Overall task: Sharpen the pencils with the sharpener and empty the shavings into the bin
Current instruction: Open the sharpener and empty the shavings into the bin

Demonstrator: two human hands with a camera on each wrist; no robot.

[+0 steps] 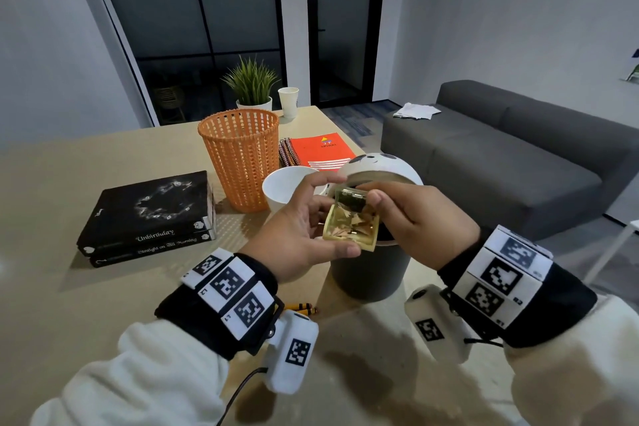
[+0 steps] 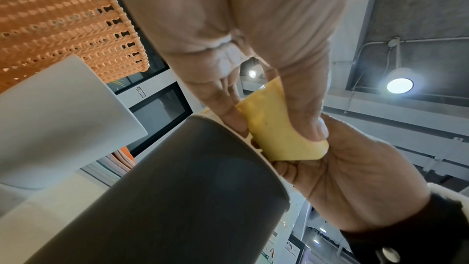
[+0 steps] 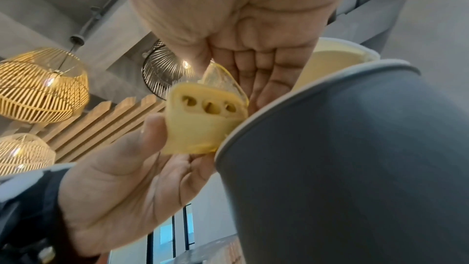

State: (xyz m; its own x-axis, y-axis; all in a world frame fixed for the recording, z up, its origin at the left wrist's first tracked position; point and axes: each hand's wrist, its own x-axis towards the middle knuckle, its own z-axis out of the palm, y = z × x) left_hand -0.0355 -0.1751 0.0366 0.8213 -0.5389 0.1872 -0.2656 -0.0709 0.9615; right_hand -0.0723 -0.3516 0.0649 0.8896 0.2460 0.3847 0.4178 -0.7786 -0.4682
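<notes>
Pinched between thumb and fingers of the left hand (image 1: pixel 304 228), the yellow sharpener (image 1: pixel 349 223) is held over the open mouth of the grey bin (image 1: pixel 370 270), just above its near rim; its clear lid (image 1: pixel 352 199) is gripped at the far end by the thumb and fingers of the right hand (image 1: pixel 422 221), and curled shavings (image 1: pixel 345 218) are seen inside. In the right wrist view, three holes are shown in the sharpener's underside. Pencils (image 1: pixel 301 308) lie on the table (image 1: pixel 86 304) at 6 o'clock from the left hand. A panda-faced swing lid (image 1: pixel 377 162) is tipped up at the bin's far side. At 11 o'clock from the bin a white cup (image 1: pixel 283 187) stands, with an orange basket (image 1: pixel 238 159) beyond it and two black books (image 1: pixel 152 214) at 9 o'clock. Farther off lie orange notebooks (image 1: pixel 321 152).
</notes>
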